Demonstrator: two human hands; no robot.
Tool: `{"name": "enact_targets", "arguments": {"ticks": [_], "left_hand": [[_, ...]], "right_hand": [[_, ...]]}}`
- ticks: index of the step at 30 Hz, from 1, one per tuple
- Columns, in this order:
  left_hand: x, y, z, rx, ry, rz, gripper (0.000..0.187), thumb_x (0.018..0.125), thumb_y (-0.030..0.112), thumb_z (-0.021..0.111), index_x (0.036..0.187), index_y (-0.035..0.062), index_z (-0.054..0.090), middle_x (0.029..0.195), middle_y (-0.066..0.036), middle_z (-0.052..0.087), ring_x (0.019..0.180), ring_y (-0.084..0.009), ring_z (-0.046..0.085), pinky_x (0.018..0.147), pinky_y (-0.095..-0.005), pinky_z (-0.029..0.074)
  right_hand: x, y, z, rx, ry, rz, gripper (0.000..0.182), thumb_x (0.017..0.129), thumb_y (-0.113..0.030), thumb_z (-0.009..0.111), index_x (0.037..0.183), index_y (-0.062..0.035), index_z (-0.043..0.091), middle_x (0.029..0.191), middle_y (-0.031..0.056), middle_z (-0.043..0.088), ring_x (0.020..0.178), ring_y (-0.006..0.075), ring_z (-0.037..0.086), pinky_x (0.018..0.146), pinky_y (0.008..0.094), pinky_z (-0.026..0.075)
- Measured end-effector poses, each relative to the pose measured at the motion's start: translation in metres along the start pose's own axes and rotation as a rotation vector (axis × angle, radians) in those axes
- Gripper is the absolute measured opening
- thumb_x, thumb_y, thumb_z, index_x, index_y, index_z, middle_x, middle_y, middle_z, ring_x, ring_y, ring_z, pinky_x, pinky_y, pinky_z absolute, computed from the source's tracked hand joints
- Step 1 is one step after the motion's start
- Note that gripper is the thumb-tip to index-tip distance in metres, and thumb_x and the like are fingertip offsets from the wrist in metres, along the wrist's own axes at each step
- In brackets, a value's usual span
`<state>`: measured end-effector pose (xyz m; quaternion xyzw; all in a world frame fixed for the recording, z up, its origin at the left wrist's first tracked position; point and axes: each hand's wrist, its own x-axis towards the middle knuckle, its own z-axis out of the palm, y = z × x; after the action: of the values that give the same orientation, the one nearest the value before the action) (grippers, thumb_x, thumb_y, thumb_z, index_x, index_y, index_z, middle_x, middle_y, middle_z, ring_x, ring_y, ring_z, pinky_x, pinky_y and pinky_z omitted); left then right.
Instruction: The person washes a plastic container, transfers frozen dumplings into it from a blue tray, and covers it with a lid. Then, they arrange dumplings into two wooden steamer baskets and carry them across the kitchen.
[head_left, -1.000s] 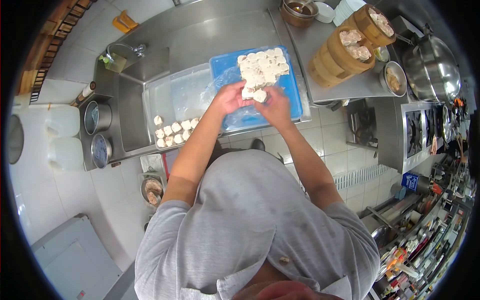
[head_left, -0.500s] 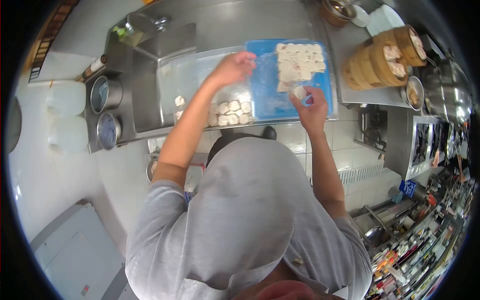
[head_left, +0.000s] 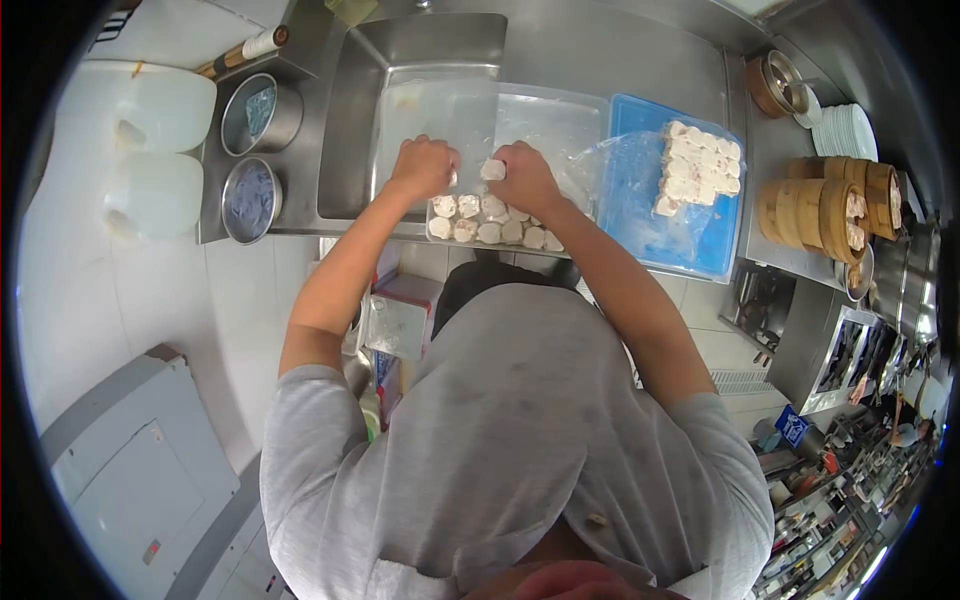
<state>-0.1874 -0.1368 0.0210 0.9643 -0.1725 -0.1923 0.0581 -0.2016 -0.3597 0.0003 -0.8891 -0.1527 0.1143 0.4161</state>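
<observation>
One dumpling (head_left: 493, 170) is pinched in the right grip (head_left: 523, 178). Left grip (head_left: 424, 168) is curled round a mostly hidden pale piece (head_left: 454, 178), near dumpling rows (head_left: 488, 233).

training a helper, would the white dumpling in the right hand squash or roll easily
The white dumpling looks small beside the right hand, so it is probably light. Its doughy look suggests softness, so squeezing may dent it. Its blocky outline should resist rolling.

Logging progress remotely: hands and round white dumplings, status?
Right hand pinching one round white dumpling; left hand apparently holding another, mostly hidden. More rowed in clear rectangular plastic tray. Nothing visibly blocking either hand.
</observation>
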Motion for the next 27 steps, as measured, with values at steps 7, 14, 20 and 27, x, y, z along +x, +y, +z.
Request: {"name": "enact_targets", "arguments": {"ticks": [7, 14, 20, 27], "left_hand": [[-0.006, -0.007, -0.009, 0.009, -0.022, 0.086, 0.02, 0.08, 0.012, 0.068, 0.096, 0.0193, 0.079, 0.103, -0.007, 0.072, 0.101, -0.0318, 0.064, 0.091, -0.047, 0.048], [0.012, -0.008, -0.016, -0.232, 0.038, 0.236, 0.033, 0.081, 0.01, 0.072, 0.113, 0.0098, 0.072, 0.106, -0.012, 0.071, 0.096, -0.0298, 0.068, 0.086, -0.0405, 0.054], [0.049, 0.07, -0.063, -1.215, -0.195, 0.277, 0.039, 0.099, 0.019, 0.067, 0.133, 0.0022, 0.057, 0.115, -0.011, 0.069, 0.102, -0.0181, 0.068, 0.087, -0.0327, 0.054], [0.145, 0.232, -0.055, -1.349, -0.34, 0.178, 0.058, 0.097, 0.028, 0.07, 0.143, 0.0018, 0.045, 0.122, -0.015, 0.065, 0.099, -0.0223, 0.067, 0.084, -0.0356, 0.056]], "right_hand": [[0.014, -0.017, 0.02, 0.013, -0.102, -0.032, 0.037, 0.066, -0.011, 0.073, 0.102, -0.0011, 0.074, 0.102, 0.0243, 0.067, 0.099, 0.0409, 0.065, 0.09, 0.0459, 0.055], [-0.004, 0.008, 0.021, 0.018, 0.03, -0.1, 0.042, 0.072, -0.015, 0.074, 0.111, -0.0016, 0.07, 0.108, 0.0231, 0.069, 0.103, 0.0399, 0.066, 0.093, 0.0447, 0.053], [-0.091, -0.007, -0.097, 0.253, 0.599, 0.172, 0.034, 0.079, -0.011, 0.082, 0.108, -0.0012, 0.069, 0.1, 0.0117, 0.072, 0.086, 0.0225, 0.071, 0.076, 0.0351, 0.057], [-0.17, 0.154, -0.247, 0.295, 0.944, 0.596, 0.04, 0.078, -0.021, 0.084, 0.105, 0.0045, 0.07, 0.09, 0.0116, 0.074, 0.082, 0.0174, 0.07, 0.076, 0.0298, 0.056]]}}
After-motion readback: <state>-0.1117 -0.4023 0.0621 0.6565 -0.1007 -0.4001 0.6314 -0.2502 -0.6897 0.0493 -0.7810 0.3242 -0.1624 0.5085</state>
